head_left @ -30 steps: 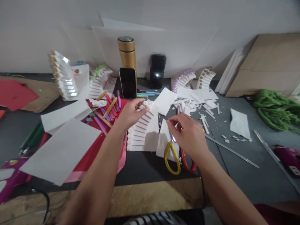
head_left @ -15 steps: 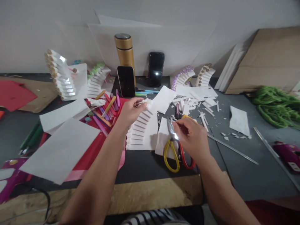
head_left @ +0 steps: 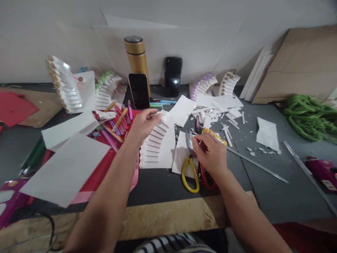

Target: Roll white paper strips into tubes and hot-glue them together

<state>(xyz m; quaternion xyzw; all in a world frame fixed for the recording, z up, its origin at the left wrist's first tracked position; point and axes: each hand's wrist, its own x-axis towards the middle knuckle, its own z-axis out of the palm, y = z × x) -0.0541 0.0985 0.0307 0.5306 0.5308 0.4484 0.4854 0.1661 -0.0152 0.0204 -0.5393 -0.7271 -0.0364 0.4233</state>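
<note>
My left hand (head_left: 143, 124) pinches the top end of a white paper piece with rolled strips (head_left: 158, 144) lying on the dark mat. My right hand (head_left: 209, 153) is closed over the blades of a pair of scissors (head_left: 192, 168) with one yellow and one red handle, resting on a white paper scrap (head_left: 180, 154). Its fingertips pinch something small that I cannot make out. A yellow cutter (head_left: 214, 135) lies just beyond my right hand.
Coloured pens (head_left: 118, 123) lie on red sheets left of my left hand. A gold flask (head_left: 137, 59) and two phones (head_left: 138, 90) stand at the back. Finished paper pieces (head_left: 65, 84) sit left and right. A metal ruler (head_left: 258, 167), green yarn (head_left: 306, 117), white sheets (head_left: 65, 168) and a glue gun (head_left: 322, 172) lie around.
My right hand has drawn slightly down and left onto the scissor blades. My left hand keeps its pinch on the paper piece.
</note>
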